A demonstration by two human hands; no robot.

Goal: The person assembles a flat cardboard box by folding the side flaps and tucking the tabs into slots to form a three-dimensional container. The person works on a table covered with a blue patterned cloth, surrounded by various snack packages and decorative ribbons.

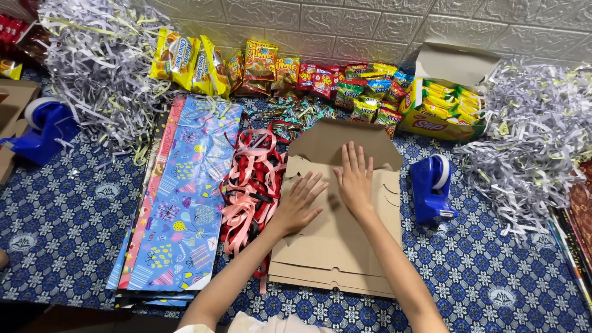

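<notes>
Two hands lie flat on a stack of flat cardboard box blanks (336, 246), which sits in the middle of a blue patterned cloth (68, 216). The stack's long axis runs away from the person, from the near edge close to the body up to a pointed flap (336, 139) at the far end. Both forearms reach up along that axis, so the cardboard lies straight ahead and directly under the palms.

The left hand (300, 203) rests near the stack's left edge, fingers spread and pointing up and to the right. The right hand (354, 179) sits a little farther forward, closer to the flap, fingers straight and close together. Neither hand grips anything; both are open and pressing down on the top sheet. The right hand is the nearer one to the flap.

Just beside the stack on the left lies a tangle of pink and red ribbon (250, 185), and beyond that a pile of blue patterned wrapping paper (182, 203). A blue tape dispenser (430, 185) stands just to the right of the cardboard. Snack packets (320, 77) line the far wall, with shredded paper (530, 142) heaped on the right.
</notes>
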